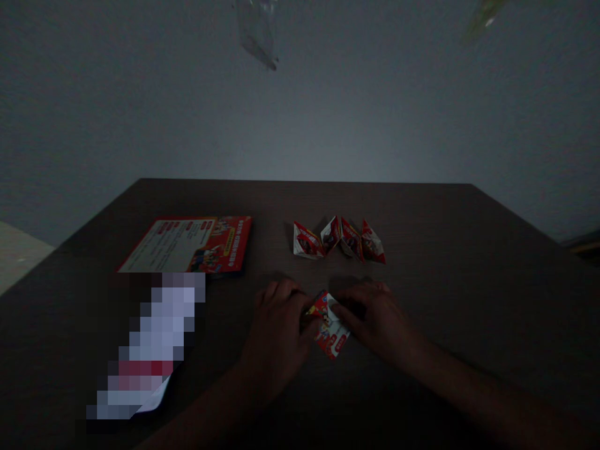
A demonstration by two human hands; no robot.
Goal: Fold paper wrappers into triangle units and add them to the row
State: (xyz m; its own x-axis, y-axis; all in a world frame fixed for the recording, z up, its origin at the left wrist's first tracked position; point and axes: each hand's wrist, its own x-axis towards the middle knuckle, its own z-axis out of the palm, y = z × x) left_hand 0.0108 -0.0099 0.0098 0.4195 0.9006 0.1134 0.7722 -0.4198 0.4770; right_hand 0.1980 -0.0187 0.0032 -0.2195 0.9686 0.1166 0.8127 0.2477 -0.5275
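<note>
Between my two hands lies a small folded piece of printed paper (331, 331), red and white with cartoon figures, turned cornerwise on the table. My left hand (284, 325) pinches its left side with thumb and fingers. On the right side, my right hand (377, 319) grips the upper edge, thumb on top of the paper. Just beyond the hands stand several folded paper pieces (330, 236) in red and white, in a zigzag row. Part of the small paper is hidden under my fingers.
A red and white printed booklet or stack of sheets (175, 247) lies at the left on the dark wooden table (450, 250). Nearer me is a bright, pixelated phone-like object (154, 344). A pale wall (356, 94) rises behind, with a clear plastic thing (257, 31) on it.
</note>
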